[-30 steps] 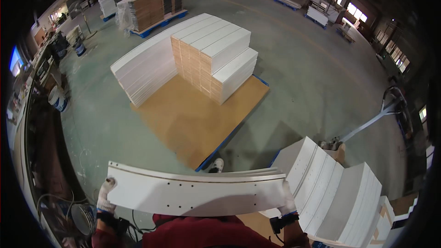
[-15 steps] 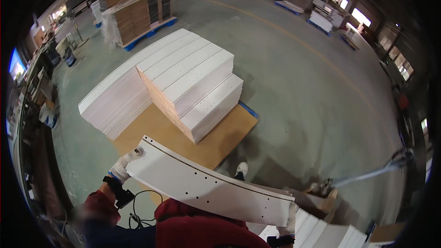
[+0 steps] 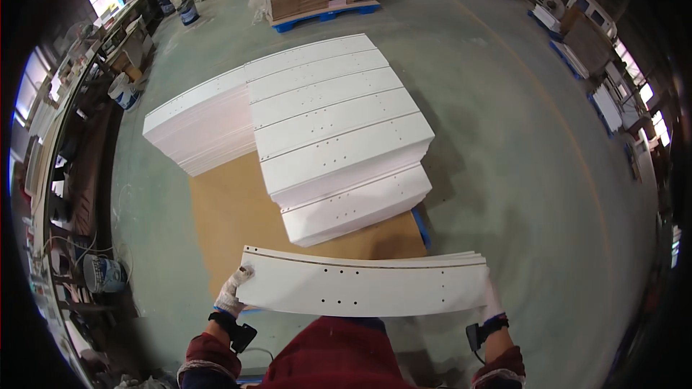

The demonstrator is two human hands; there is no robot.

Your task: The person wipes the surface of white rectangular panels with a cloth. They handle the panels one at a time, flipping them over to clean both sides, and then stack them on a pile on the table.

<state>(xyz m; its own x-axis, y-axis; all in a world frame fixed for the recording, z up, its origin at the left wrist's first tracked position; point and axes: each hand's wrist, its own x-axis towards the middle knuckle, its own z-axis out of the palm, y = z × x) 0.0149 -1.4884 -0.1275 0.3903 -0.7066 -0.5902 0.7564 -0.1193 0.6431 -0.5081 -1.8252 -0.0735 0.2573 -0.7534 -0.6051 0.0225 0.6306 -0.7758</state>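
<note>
Between my two gloved hands is a short stack of white drilled panels (image 3: 389, 288), held level in front of my body. The top one has a groove along its far edge and several small holes. My left hand (image 3: 232, 292) grips the left end, thumb on top. Around the right end is my right hand (image 3: 491, 298), its fingers partly hidden by the panels. Just beyond lies a big stepped pile of similar white panels (image 3: 328, 112), its nearest row (image 3: 357, 205) lower than those behind. The pile rests on a brown sheet (image 3: 231, 209) over a blue pallet (image 3: 420, 229).
Farther off, brown boards stand on another blue pallet (image 3: 328, 16). Along the left runs a cluttered bench (image 3: 86, 94), with buckets (image 3: 122, 91) beside it. Pallets of white panels (image 3: 605, 109) stand at the far right on the green floor (image 3: 504, 173).
My view and body have turned to face the pile. The held panels have swung from a slant to nearly level, closer to the pile's near side. Both hands have kept their grip.
</note>
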